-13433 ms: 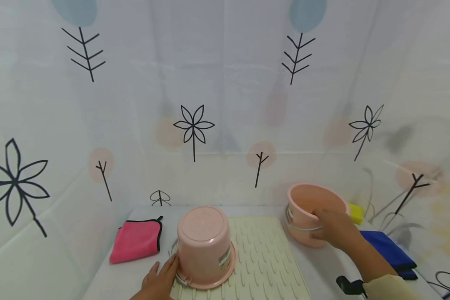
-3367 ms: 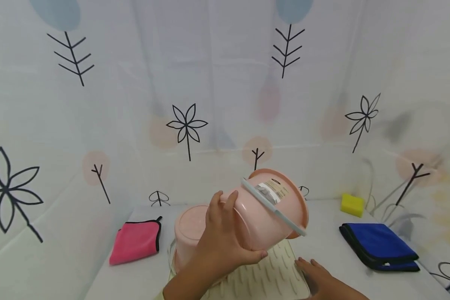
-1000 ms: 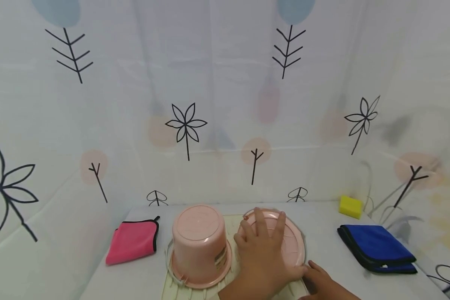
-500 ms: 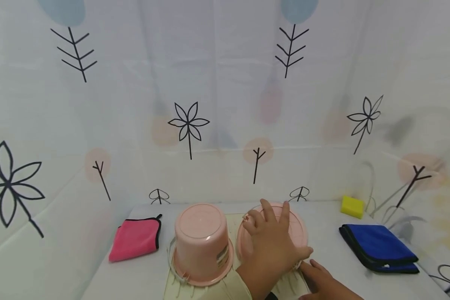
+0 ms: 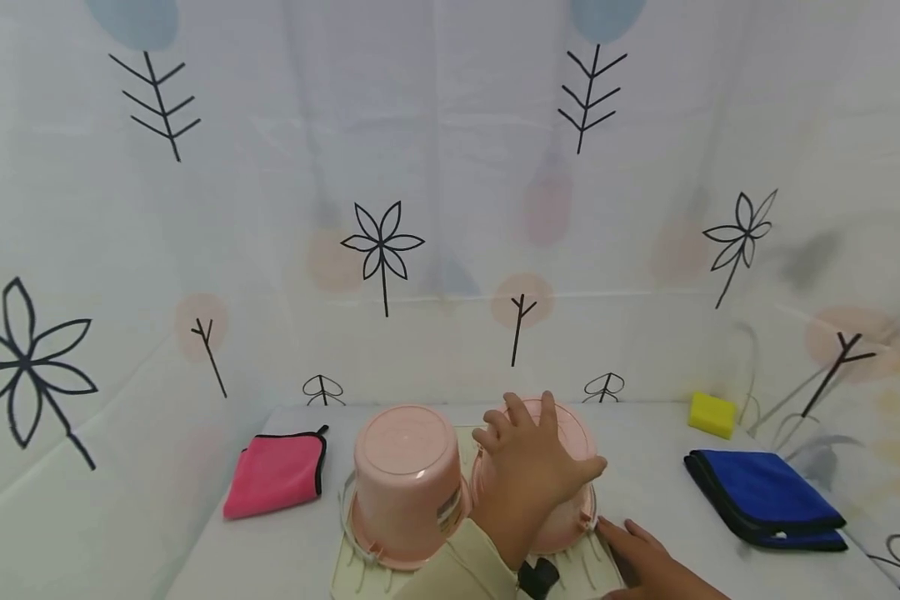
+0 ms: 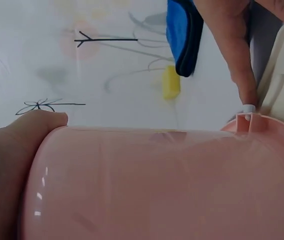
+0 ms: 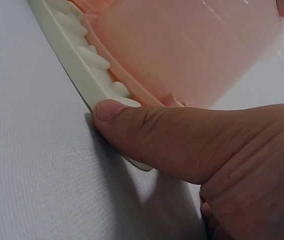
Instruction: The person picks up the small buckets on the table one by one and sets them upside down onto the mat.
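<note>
Two pink buckets stand upside down on a cream ribbed drying mat. The left bucket has no hand on it and its pale handle hangs at its left side. On the right bucket, my left hand grips the base with fingers spread across it; in the left wrist view its thumb bends over the base's edge. My right hand rests beside the mat's right edge, its thumb pressing the mat's rim near the bucket's rim. Its other fingers are mostly hidden.
A folded pink cloth lies at the left of the white table. A folded blue cloth lies at the right, with a yellow sponge behind it. A patterned curtain hangs at the back.
The right bucket stood upright beside the mat in my right hand, then was tilted in the air in my left. Now it sits inverted on the mat, shifted slightly left since a second ago.
</note>
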{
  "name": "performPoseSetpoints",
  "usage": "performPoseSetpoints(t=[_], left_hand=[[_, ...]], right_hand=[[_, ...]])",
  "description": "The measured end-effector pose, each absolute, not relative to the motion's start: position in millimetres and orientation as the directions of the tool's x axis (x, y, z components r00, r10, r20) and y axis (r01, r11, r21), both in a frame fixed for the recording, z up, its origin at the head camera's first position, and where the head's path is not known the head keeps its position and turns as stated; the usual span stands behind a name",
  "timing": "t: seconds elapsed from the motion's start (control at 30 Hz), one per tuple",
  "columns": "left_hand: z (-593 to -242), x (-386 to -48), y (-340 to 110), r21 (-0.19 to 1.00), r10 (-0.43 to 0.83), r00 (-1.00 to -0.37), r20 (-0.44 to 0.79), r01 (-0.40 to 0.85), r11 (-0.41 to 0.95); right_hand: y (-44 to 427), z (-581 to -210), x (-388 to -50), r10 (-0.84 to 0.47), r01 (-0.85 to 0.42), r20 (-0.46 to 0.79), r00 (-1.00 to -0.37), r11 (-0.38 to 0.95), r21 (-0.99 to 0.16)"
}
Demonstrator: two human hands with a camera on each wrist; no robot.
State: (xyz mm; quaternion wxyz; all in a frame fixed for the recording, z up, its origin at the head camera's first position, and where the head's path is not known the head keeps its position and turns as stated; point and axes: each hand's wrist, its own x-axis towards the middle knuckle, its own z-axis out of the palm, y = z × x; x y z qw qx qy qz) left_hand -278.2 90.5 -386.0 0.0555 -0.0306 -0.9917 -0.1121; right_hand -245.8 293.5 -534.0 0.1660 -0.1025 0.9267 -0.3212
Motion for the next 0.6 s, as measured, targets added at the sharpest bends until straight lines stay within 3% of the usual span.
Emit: performPoseSetpoints(t=[0.27,0.6], left_hand=[[-385,-289,87,0.250,0.033,-0.993,0.115,0.061,0.966],[-395,-305,84,0.193,0.138,-0.988,0.075,0.151,0.970]], right_hand=[[291,-532,-247,-0.268,-0.049,-0.260,-0.928,0.778,-0.627],[305,-552,-257,-0.356,-0.162,-0.203,-0.912,0.769,-0.618]])
